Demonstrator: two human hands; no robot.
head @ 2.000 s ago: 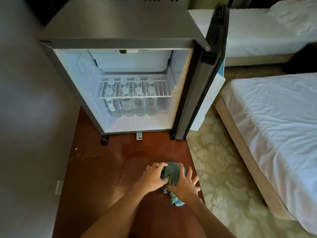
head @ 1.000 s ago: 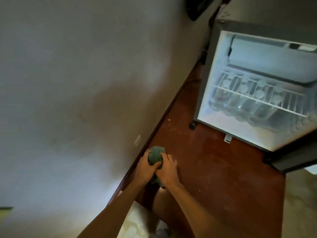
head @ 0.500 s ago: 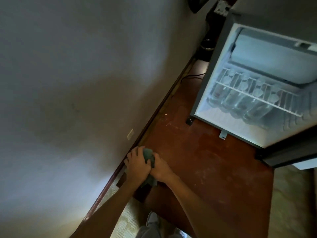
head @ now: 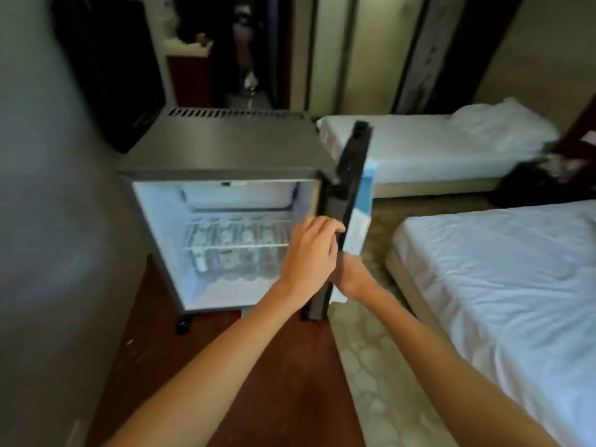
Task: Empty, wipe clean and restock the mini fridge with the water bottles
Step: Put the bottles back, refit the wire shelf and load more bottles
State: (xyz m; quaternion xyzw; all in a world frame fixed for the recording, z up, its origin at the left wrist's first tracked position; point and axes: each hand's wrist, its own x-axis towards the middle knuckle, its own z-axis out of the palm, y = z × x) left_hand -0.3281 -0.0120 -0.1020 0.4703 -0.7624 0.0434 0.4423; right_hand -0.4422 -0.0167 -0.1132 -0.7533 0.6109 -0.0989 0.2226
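The mini fridge [head: 225,146] stands open on a reddish wooden floor board, its inside lit. Several water bottles [head: 232,253] stand in rows on its floor under the white wire shelf [head: 238,245]. The fridge door [head: 353,169] is swung out to the right and seen edge-on. My left hand [head: 309,253] grips the door's free edge about halfway up, fingers curled over it. My right hand [head: 353,279] reaches to the door's inner side just below; its fingers are hidden behind my left hand and the door. No cloth is in view.
A grey wall [head: 48,253] runs close along the fridge's left side. Two beds with white sheets lie on the right, one near [head: 500,285] and one farther back [head: 419,150], with patterned carpet [head: 371,366] between them and the fridge. A dark bag [head: 532,179] sits between the beds.
Both hands left the floor by the wall, where they held the green cloth, and rose to the fridge door. The cloth is gone from view. My view swung back to the fridge.
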